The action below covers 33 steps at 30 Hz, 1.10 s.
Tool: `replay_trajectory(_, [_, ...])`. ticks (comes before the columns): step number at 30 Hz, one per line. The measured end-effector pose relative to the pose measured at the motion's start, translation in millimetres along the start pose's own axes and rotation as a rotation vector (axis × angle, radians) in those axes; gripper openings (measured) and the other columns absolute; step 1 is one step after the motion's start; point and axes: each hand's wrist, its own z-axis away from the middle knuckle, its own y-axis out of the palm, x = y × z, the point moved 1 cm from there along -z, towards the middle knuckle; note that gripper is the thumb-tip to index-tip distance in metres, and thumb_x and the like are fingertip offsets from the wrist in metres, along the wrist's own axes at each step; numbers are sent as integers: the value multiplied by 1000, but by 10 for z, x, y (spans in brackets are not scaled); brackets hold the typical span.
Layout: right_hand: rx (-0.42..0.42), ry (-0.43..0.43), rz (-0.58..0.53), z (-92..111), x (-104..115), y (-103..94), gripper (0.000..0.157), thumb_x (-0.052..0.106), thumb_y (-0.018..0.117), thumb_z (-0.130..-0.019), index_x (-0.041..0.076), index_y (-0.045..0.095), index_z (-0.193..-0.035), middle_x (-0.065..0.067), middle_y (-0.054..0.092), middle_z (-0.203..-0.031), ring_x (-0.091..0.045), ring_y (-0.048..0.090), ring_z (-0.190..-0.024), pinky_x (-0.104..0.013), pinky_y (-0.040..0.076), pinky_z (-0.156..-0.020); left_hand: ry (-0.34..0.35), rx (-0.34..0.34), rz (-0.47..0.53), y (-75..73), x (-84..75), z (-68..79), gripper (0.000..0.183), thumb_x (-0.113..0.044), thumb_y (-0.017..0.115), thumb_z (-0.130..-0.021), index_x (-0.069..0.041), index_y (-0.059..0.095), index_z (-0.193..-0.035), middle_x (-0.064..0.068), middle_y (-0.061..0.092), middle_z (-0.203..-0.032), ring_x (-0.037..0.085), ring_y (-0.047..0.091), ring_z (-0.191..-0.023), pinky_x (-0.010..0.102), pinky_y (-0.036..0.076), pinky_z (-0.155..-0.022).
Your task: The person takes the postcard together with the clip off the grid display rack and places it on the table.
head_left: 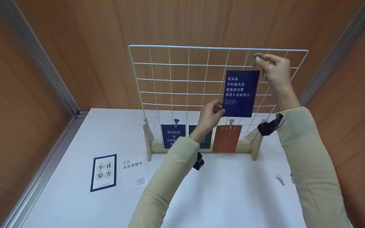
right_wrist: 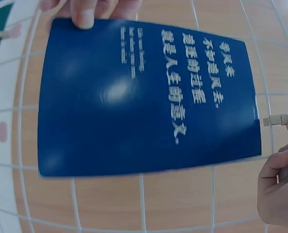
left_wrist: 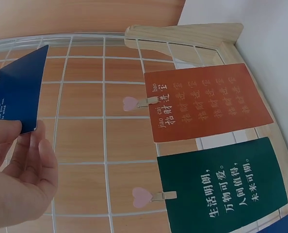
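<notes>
A dark blue card (head_left: 241,93) with white writing is held up in front of a white wire grid (head_left: 188,47). My left hand (head_left: 210,115) pinches the card near its lower left corner between thumb and fingers. At the grid's upper right, my right hand (head_left: 277,70) pinches a small clothespin (right_wrist: 280,119) by its green end. The clothespin's tip is right at the card's top edge in the right wrist view. From the left wrist, the thumb (left_wrist: 6,128) shows on the card's printed face.
Lower on the grid, a blue card (head_left: 173,134), a green card (left_wrist: 226,184) and an orange card (head_left: 227,139) hang from clips. Wooden feet (head_left: 257,147) support the grid. A blue-bordered card (head_left: 104,183), a white card (head_left: 135,174) and a loose clip (head_left: 280,180) lie on the white table.
</notes>
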Motion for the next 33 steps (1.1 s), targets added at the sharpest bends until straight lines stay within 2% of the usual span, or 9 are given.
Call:
replay_trajectory(11, [-62, -83, -61, 5, 37, -101, 12, 1, 65, -78, -2, 68, -89, -6, 62, -65, -7, 33, -38, -14, 24, -36, 24, 3, 14, -156, 125, 90, 13, -3, 55, -85, -5, 59, -98, 1, 58, -80, 12, 55, -72, 22, 45, -63])
replay_trajectory(15, [-66, -101, -89, 12, 54, -123, 11, 1, 65, -77, -3, 68, -88, -7, 61, -65, -7, 34, -39, -14, 26, -35, 32, 4, 12, -207, 166, 125, 16, -4, 55, -86, -5, 59, -101, 1, 58, -83, 12, 54, -75, 22, 45, -65])
replay_trajectory(20, [-67, -108, -107, 35, 20, -174, 12, 0, 65, -77, -6, 67, -87, -10, 64, -73, -8, 36, -40, -15, 29, -36, 5, 9, 28, -255, 238, 179, 18, -4, 55, -86, -7, 59, -103, 1, 57, -83, 13, 54, -76, 23, 45, -66])
replay_trajectory(29, [-57, -38, -85, 147, -104, -355, 18, 7, 68, -76, -3, 67, -91, -7, 61, -73, -8, 37, -48, -17, 26, -39, -24, 58, 37, -382, 394, 308, 18, -6, 53, -87, -7, 58, -105, 2, 58, -85, 15, 54, -76, 26, 45, -67])
replay_trajectory(33, [-55, -17, -58, 207, -175, -447, 19, 9, 68, -77, -2, 67, -92, -6, 59, -82, -8, 40, -55, -16, 28, -42, -46, 57, 24, -453, 469, 354, 16, -7, 53, -88, -8, 58, -103, 2, 58, -85, 15, 54, -76, 27, 45, -69])
